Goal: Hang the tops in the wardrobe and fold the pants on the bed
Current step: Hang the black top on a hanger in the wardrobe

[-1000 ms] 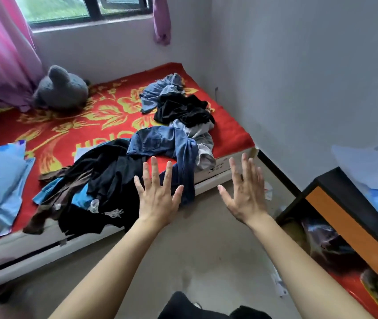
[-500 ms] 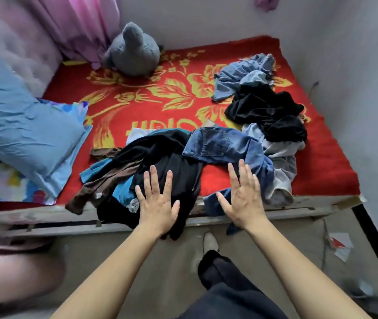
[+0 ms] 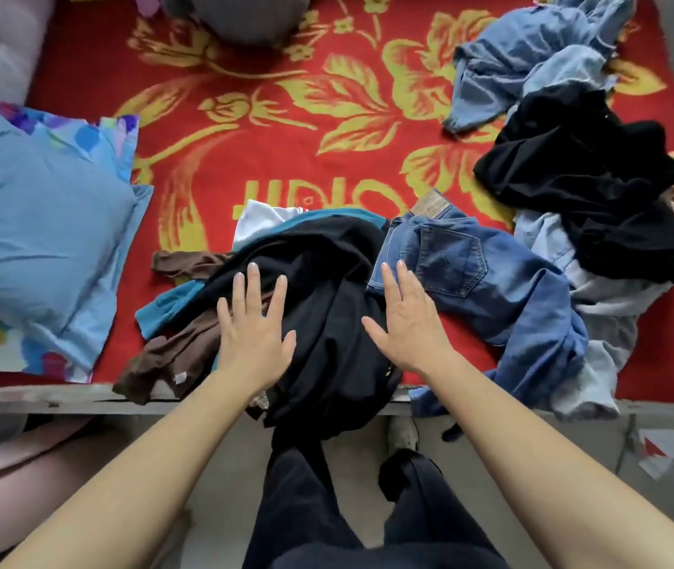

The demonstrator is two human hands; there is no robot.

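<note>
A blue pillow (image 3: 35,223) lies at the left end of the bed (image 3: 286,129), on the red flowered blanket, reaching almost to the bed's front edge. Between the pillow and the near pile runs a strip of bare blanket.

The near pile sits at the front edge. A brown garment (image 3: 163,355) and a teal one (image 3: 163,310) stick out on its left, a white piece (image 3: 257,217) shows at the back, and a black top (image 3: 327,289) lies over them, its lower part hanging over the edge toward the floor.

The left hand (image 3: 255,328) is flat, palm down, fingers straight and spread, over the left side of the black top; it grips nothing, and whether it touches the cloth cannot be told. The right hand (image 3: 407,322) is flat in the same way, fingers straight and close together, over the seam where the black top meets the blue jeans (image 3: 471,273); it holds nothing either.

The jeans lie back pocket up just right of the top, 1 leg trailing over the front edge. Behind them a pale grey garment (image 3: 602,322), a second black garment (image 3: 590,178) and a light denim piece (image 3: 532,63) run toward the far right corner.

The middle and back of the blanket lie bare up to a grey plush toy (image 3: 241,14) at the far edge.
</note>
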